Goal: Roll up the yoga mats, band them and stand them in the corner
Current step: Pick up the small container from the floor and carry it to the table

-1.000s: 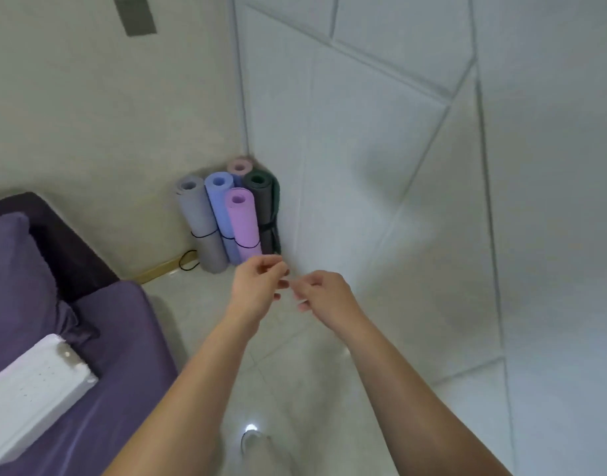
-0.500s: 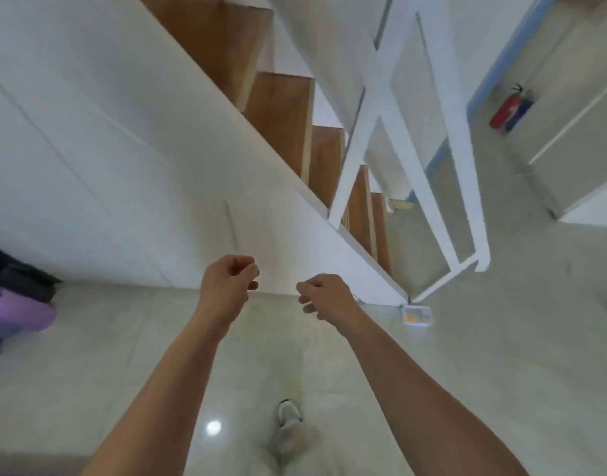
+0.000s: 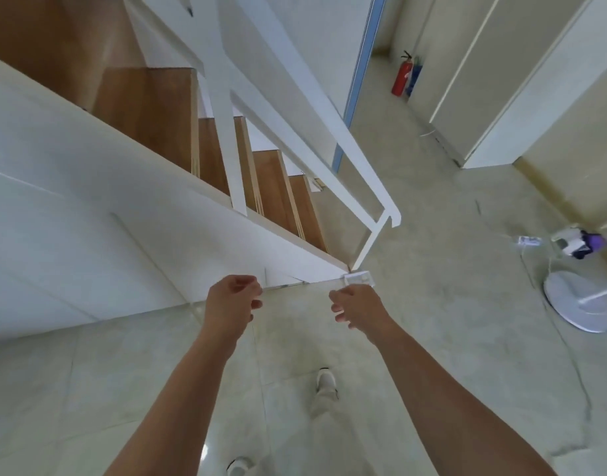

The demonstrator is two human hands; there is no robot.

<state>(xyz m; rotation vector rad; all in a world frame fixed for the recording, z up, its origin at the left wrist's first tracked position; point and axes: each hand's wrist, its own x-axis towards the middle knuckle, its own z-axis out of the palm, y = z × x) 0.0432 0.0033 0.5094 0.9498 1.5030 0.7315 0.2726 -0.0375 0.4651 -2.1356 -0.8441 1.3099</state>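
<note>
The staircase (image 3: 226, 173) rises at left, the fire extinguisher (image 3: 401, 79) stands far behind, and the fan base (image 3: 583, 304) sits on the floor (image 3: 449, 321) at right.

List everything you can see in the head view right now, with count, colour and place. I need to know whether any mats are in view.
Yoga mats: none in view.
Staircase: one, wooden treads, white side panel, upper left.
Handrail: one, white, running down to the floor at centre.
Fire extinguisher: one, red, by the far wall, top right.
Fan base: one, white, round, on the floor at right.
Small flat box: one, whitish, on the floor at the stair foot.
Shoes: two, white, bottom centre.
Left hand: fingers loosely curled, holding nothing.
Right hand: loosely curled, holding nothing.
</note>
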